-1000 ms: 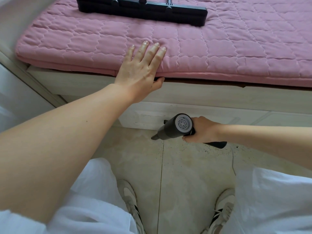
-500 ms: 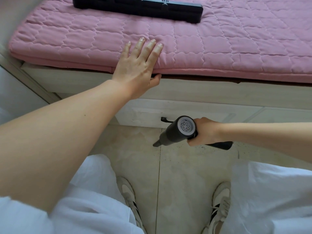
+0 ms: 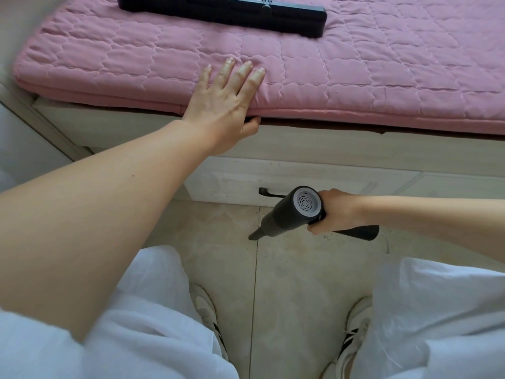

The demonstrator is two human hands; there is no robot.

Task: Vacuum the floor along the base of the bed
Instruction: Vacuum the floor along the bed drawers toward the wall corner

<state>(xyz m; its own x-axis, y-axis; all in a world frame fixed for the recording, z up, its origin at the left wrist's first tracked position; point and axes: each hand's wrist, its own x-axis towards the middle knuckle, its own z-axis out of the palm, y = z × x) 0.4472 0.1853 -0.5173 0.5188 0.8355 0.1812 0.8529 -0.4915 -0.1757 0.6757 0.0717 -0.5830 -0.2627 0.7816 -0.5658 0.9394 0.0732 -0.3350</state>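
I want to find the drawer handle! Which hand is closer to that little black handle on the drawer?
Right. The right hand grips the handheld vacuum just beside the drawer handle, near floor level. The left hand rests flat on the pink mattress pad, well above it.

Bare forearms; white loose trousers (image 3: 153, 318); white sneakers (image 3: 355, 332), black side stripes.

Black bar (image 3: 222, 8) on pink quilt (image 3: 355, 77)
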